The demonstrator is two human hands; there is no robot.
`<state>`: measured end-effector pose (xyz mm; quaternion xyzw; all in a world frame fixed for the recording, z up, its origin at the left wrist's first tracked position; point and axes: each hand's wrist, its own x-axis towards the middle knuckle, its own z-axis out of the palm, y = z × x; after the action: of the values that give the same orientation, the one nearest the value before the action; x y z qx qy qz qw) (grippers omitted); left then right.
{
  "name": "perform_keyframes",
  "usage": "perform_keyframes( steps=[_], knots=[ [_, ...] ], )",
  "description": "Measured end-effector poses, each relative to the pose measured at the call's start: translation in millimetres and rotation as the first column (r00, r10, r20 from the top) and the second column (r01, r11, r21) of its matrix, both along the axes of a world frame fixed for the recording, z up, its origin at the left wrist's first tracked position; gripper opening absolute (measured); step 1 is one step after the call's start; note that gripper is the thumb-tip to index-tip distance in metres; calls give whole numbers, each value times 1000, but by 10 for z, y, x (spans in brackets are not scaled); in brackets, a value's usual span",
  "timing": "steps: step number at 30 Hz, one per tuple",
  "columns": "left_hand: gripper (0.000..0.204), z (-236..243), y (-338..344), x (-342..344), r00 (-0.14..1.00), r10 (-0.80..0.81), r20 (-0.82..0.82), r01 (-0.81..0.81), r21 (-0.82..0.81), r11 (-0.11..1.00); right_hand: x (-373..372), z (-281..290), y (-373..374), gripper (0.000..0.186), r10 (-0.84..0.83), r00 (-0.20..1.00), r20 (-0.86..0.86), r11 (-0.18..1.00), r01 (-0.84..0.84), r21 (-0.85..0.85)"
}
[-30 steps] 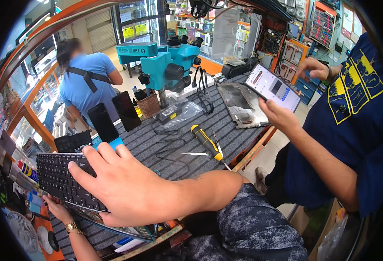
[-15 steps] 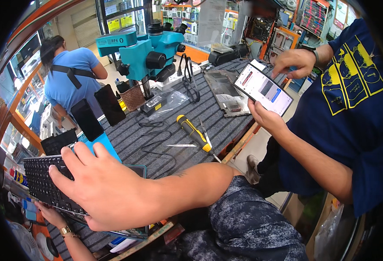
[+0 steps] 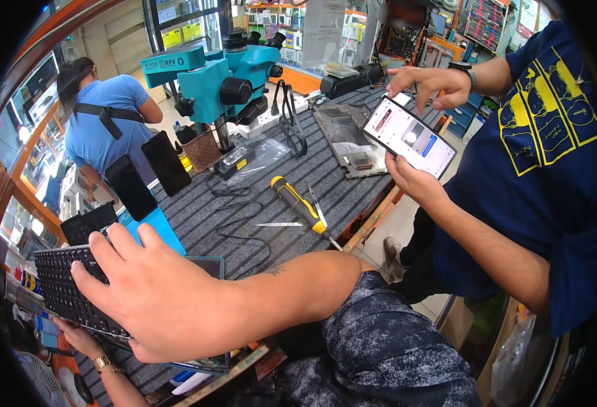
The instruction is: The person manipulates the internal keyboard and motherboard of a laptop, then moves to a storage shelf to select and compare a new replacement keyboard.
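Observation:
A black keyboard [image 3: 64, 285] is held up tilted at the left, its keys facing me. My right hand [image 3: 142, 285] grips its right end, fingers spread over the keys and the thumb low at the near edge. My left hand [image 3: 81, 340], with a gold watch [image 3: 101, 361] at the wrist, is at the keyboard's lower side, most of its fingers hidden behind it. Beneath my right hand lies a dark flat panel with a teal edge [image 3: 222, 268], largely covered. A blue mat [image 3: 162, 234] shows just beyond my fingers.
On the ribbed grey mat [image 3: 244, 247] lie a yellow-black screwdriver [image 3: 298, 202], tweezers [image 3: 279, 224] and a black cable [image 3: 234, 235]. Behind are dark phones [image 3: 166, 163], a teal microscope [image 3: 224, 81] and a metal panel [image 3: 349, 139]. A person at right holds a phone [image 3: 410, 139]; another [image 3: 112, 129] stands far left.
The view has shifted slightly, and the keyboard with my hands sits a little further left. The co-worker's free hand has moved left, to above the top of the phone.

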<state>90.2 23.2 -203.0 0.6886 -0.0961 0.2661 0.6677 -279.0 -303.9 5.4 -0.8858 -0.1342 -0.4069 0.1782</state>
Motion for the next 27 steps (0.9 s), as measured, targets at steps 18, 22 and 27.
perform_keyframes(
  steps=[18,22,27],
  knots=[
    [60,-391,565,633,990,138,-43,-104,449,887,10,-8,-7,92,-10,1000,-9,1000,9,-19],
    [59,-349,634,624,990,141,-18,-118,455,883,12,22,5,92,3,1000,-7,1000,-3,-18],
    [51,-326,209,419,985,31,172,-49,97,994,16,-19,-14,93,-14,1000,-14,1000,13,-19]
  ],
)
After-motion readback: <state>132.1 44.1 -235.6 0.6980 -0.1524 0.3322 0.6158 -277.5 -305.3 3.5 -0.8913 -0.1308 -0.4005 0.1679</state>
